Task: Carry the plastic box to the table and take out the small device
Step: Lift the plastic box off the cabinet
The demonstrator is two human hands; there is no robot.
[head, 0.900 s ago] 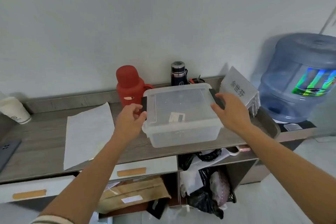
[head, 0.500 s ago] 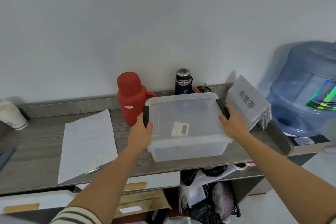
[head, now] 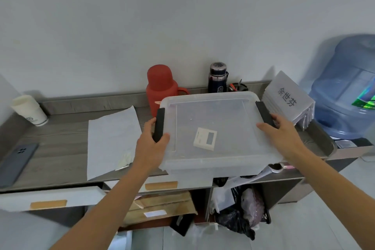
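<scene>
While both forearms reach forward from the bottom of the view, the left hand (head: pixel 151 148) is curled around the black latch (head: pixel 158 125) on the left end of the plastic box (head: pixel 213 160), thumb lying on the lid and fingers hidden underneath. The right hand (head: pixel 284 136) is closed in the same way over the black latch (head: pixel 264 114) on the opposite end, fingers wrapped out of sight. Between the two hands, seen through the translucent lid, the small device (head: pixel 205 138) lies on the box floor, a pale square unit with a dark window, roughly central.

The box's near edge overhangs the front of the desk (head: pixel 60 148), above an open compartment stuffed with bags; whether its base is clear of the surface or only sliding on it cannot be told. By this reading the task is at its start: the grip is made and the lift is beginning, while the carry, setting down, unlatching the lid and taking out the device all remain.

Just left of the left hand lies a sheet of paper (head: pixel 112 138), and farther left a dark phone (head: pixel 17 160) and a white cup (head: pixel 30 110). Beyond the left hand stands a red thermos (head: pixel 161 87), beyond the box a dark bottle (head: pixel 217 77). Just past the right hand a stack of labelled folders (head: pixel 288 97) leans, near enough that a swing of the box could brush it, and farther right sits a blue water jug (head: pixel 345 91).
</scene>
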